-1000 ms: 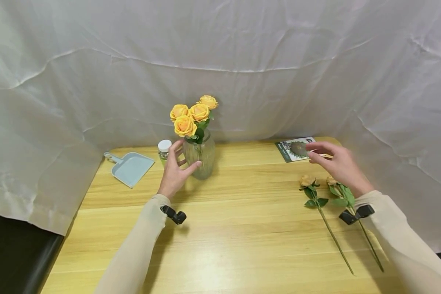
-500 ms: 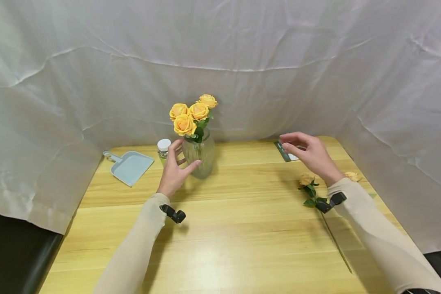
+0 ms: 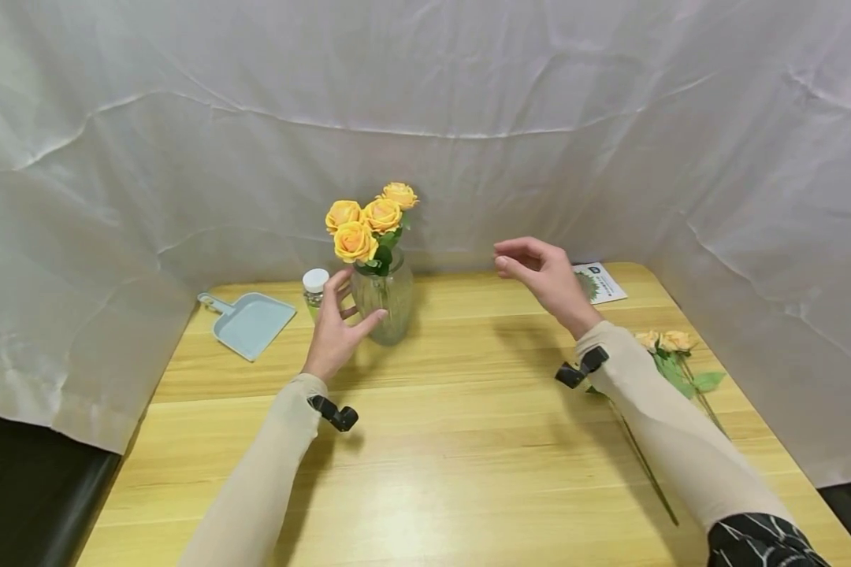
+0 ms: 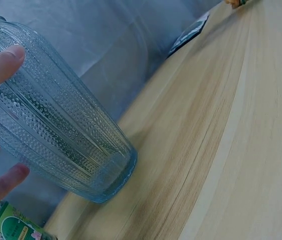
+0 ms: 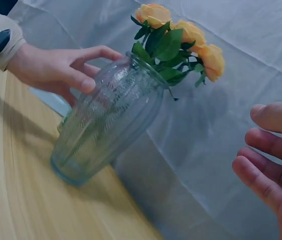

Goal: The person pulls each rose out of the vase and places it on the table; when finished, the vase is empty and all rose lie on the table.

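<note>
A ribbed clear glass vase (image 3: 392, 311) stands upright at the back of the table, with several yellow roses (image 3: 355, 241) rising from its mouth. My left hand (image 3: 333, 335) holds the vase by its left side, thumb across the front and fingers round the back. In the left wrist view the thumb lies on the textured glass (image 4: 45, 105). My right hand (image 3: 548, 277) is in the air to the right of the vase, fingers loosely bent and nothing in them. Two more yellow roses (image 3: 677, 342) with long stems lie at the right, partly hidden under the right forearm.
A small bottle with a white cap (image 3: 315, 281) stands just left of the vase, close behind the left hand. Farther left lies a light blue dustpan (image 3: 252, 324). A printed card (image 3: 603, 283) lies behind the right hand. Pale cloth (image 3: 454, 94) encloses the back and sides.
My right hand has moved left from over the loose roses and card toward the vase, uncovering part of the card. The left hand and the vase stay in place.
</note>
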Demonstrator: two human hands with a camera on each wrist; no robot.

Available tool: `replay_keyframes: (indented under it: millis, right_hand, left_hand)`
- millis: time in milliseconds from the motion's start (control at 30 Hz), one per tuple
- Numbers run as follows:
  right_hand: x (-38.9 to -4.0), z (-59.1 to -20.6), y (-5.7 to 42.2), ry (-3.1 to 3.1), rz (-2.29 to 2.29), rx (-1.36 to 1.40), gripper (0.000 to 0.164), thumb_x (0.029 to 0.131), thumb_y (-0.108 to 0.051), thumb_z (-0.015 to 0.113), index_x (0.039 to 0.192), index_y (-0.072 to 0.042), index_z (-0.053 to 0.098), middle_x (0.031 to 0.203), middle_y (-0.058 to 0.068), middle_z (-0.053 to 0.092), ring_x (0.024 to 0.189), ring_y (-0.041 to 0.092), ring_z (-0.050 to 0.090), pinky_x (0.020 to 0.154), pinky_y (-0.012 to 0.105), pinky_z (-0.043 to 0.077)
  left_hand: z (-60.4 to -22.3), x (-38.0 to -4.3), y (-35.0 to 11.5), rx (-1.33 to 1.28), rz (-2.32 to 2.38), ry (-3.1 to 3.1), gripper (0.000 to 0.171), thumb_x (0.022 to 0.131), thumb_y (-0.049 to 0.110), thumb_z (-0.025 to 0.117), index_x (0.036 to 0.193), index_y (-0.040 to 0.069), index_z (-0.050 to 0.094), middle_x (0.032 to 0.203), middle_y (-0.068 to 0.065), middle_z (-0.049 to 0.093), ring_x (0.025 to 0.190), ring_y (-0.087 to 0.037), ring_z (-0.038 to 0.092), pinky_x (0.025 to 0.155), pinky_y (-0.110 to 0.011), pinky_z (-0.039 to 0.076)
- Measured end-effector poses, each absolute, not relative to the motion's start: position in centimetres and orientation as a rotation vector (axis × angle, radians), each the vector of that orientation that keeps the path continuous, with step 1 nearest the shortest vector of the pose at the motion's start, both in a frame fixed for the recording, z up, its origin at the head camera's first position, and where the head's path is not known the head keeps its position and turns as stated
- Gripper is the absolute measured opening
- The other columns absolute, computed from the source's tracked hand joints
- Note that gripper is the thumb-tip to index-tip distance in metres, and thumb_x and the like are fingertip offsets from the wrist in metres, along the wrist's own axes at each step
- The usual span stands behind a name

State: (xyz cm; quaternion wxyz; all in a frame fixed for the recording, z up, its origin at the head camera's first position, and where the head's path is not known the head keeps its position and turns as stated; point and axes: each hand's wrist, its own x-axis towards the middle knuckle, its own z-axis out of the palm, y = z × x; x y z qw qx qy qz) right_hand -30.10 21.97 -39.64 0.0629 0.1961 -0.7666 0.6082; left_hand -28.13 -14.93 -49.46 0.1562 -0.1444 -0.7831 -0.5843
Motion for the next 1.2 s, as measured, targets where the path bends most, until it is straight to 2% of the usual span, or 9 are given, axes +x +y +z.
replay_keyframes:
  millis: [100, 167, 333, 500, 700, 867, 967, 1100, 1200]
  right_hand:
    - [-30.8, -39.7, 20.4, -2.276, 1.901, 0.610, 0.037, 0.107, -0.014, 0.073, 0.137, 0.005, 0.068, 0.121, 0.008, 0.077, 0.106, 0.013, 0.076, 0.097, 0.029, 0.066]
    - [-31.3, -39.7, 19.4, -2.244, 1.943, 0.624, 0.037, 0.106, -0.013, 0.073, 0.137, 0.008, 0.068, 0.119, 0.007, 0.077, 0.105, 0.013, 0.077, 0.098, 0.032, 0.067]
    - [-32.5, -39.5, 16.9, -2.177, 2.047, 0.634, 0.032, 0.105, -0.014, 0.076, 0.132, 0.003, 0.072, 0.121, 0.017, 0.077, 0.105, 0.018, 0.078, 0.100, 0.037, 0.067]
    - [-33.9, -39.4, 15.0, -2.137, 2.109, 0.626, 0.027, 0.105, -0.016, 0.076, 0.129, -0.004, 0.075, 0.122, 0.017, 0.077, 0.105, 0.022, 0.078, 0.099, 0.037, 0.067]
    - [-35.2, -39.5, 12.4, -2.122, 2.158, 0.655, 0.031, 0.106, -0.014, 0.074, 0.131, 0.003, 0.072, 0.130, 0.031, 0.071, 0.109, 0.033, 0.076, 0.105, 0.047, 0.065]
    - [-35.6, -39.9, 10.6, -2.162, 2.195, 0.666, 0.037, 0.107, -0.010, 0.072, 0.138, 0.009, 0.066, 0.133, 0.030, 0.071, 0.114, 0.034, 0.074, 0.114, 0.056, 0.058]
    - [-35.7, -39.8, 9.6, -2.175, 2.218, 0.663, 0.038, 0.107, -0.010, 0.071, 0.139, 0.008, 0.066, 0.134, 0.028, 0.072, 0.115, 0.029, 0.075, 0.115, 0.054, 0.058]
    - [-35.8, -39.2, 8.4, -2.184, 2.239, 0.637, 0.037, 0.107, -0.009, 0.071, 0.139, 0.007, 0.066, 0.134, 0.027, 0.072, 0.107, 0.019, 0.076, 0.111, 0.047, 0.062]
    - [-35.8, -38.9, 7.5, -2.223, 2.203, 0.627, 0.036, 0.107, -0.009, 0.070, 0.139, 0.007, 0.066, 0.137, 0.027, 0.071, 0.108, 0.020, 0.076, 0.109, 0.042, 0.063]
  left_hand:
    - [-49.5, -28.2, -14.9, -0.414, -1.672, -2.241, 0.090, 0.095, 0.029, 0.088, 0.165, 0.027, 0.031, 0.174, -0.003, 0.035, 0.159, -0.033, 0.042, 0.118, -0.061, 0.053]
    - [-49.5, -28.2, -14.9, -0.416, -1.673, -2.236, 0.090, 0.095, 0.028, 0.088, 0.165, 0.027, 0.031, 0.174, -0.003, 0.035, 0.159, -0.033, 0.042, 0.118, -0.061, 0.053]
    - [-49.4, -28.2, -14.9, -0.417, -1.667, -2.230, 0.090, 0.095, 0.028, 0.089, 0.164, 0.027, 0.032, 0.173, -0.003, 0.036, 0.159, -0.032, 0.042, 0.118, -0.060, 0.053]
    - [-49.5, -28.3, -15.0, -0.415, -1.659, -2.232, 0.090, 0.095, 0.028, 0.089, 0.165, 0.027, 0.032, 0.173, -0.004, 0.036, 0.158, -0.033, 0.043, 0.117, -0.060, 0.054]
    - [-49.6, -28.3, -15.0, -0.402, -1.658, -2.215, 0.091, 0.094, 0.025, 0.090, 0.164, 0.024, 0.033, 0.172, -0.006, 0.037, 0.157, -0.034, 0.045, 0.116, -0.061, 0.055]
    - [-49.7, -28.4, -14.9, -0.408, -1.666, -2.211, 0.090, 0.094, 0.025, 0.090, 0.164, 0.026, 0.034, 0.172, -0.004, 0.038, 0.157, -0.033, 0.045, 0.117, -0.059, 0.055]
    - [-49.7, -28.4, -14.8, -0.410, -1.668, -2.209, 0.090, 0.094, 0.025, 0.090, 0.164, 0.028, 0.033, 0.172, -0.003, 0.038, 0.158, -0.033, 0.044, 0.116, -0.059, 0.055]
    - [-49.7, -28.3, -14.8, -0.411, -1.657, -2.214, 0.090, 0.094, 0.026, 0.089, 0.164, 0.028, 0.033, 0.172, -0.002, 0.038, 0.158, -0.033, 0.044, 0.116, -0.060, 0.055]
    - [-49.7, -28.3, -14.8, -0.405, -1.650, -2.216, 0.090, 0.094, 0.026, 0.089, 0.164, 0.028, 0.033, 0.172, -0.003, 0.038, 0.158, -0.032, 0.044, 0.116, -0.060, 0.055]
